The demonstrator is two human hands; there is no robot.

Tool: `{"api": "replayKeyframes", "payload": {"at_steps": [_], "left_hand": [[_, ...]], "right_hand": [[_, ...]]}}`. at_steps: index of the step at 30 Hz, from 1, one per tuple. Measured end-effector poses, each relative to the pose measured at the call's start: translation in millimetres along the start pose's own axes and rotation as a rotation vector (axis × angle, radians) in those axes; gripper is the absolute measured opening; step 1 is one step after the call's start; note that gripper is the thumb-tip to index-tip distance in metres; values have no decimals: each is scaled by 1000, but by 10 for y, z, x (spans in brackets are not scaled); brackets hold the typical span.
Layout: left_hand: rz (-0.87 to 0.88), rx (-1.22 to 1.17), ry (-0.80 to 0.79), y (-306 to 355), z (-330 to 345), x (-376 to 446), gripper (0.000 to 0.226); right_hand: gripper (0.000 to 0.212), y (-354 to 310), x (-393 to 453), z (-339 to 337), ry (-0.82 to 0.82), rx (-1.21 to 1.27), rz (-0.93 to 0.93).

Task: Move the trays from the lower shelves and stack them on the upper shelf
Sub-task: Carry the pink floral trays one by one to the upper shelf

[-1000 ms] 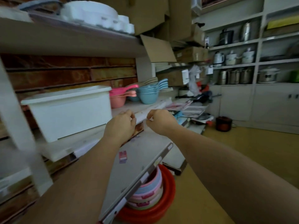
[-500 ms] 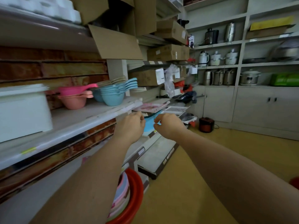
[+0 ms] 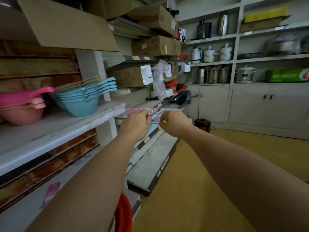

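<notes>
Seen from the head camera, looking forward and down along a row of shop shelves. Two bare forearms reaching out, left hand and right hand close together, fingers curled under; whether anything is pinched cannot be told. Just beyond the knuckles, flat white trays lying on a shelf beside pink-patterned ones; exact count unclear. Probably reaching to take hold of a tray for lifting higher. To the left, five blue scoops nested to save room, beside two pink scoops.
</notes>
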State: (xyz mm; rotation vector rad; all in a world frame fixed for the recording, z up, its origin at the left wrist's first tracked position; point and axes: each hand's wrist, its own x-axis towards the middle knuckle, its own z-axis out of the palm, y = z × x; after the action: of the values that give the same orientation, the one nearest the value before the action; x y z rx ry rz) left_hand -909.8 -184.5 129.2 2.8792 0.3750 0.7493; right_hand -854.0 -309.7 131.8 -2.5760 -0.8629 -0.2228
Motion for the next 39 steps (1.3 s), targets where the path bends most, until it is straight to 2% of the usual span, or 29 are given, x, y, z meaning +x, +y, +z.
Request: {"api": "replayKeyframes", "payload": {"at_steps": [12,25,31,39], "left_hand": [[-16,56,-104,-107,1082,1764,31],[-304,114,-104,-156,2292,3452,31],[-388,167,-115,-460,2804,4067,31],[-537,146,-225,-1003,3440,4753,34]], "right_hand": [[32,959,1741,348,-126,-54,0],[31,1883,3857,715,-243,-89,-267],[29,2058,4751,1175,-311,-64,-358],[31,2120,5787,1910,-454,-164,-528]]}}
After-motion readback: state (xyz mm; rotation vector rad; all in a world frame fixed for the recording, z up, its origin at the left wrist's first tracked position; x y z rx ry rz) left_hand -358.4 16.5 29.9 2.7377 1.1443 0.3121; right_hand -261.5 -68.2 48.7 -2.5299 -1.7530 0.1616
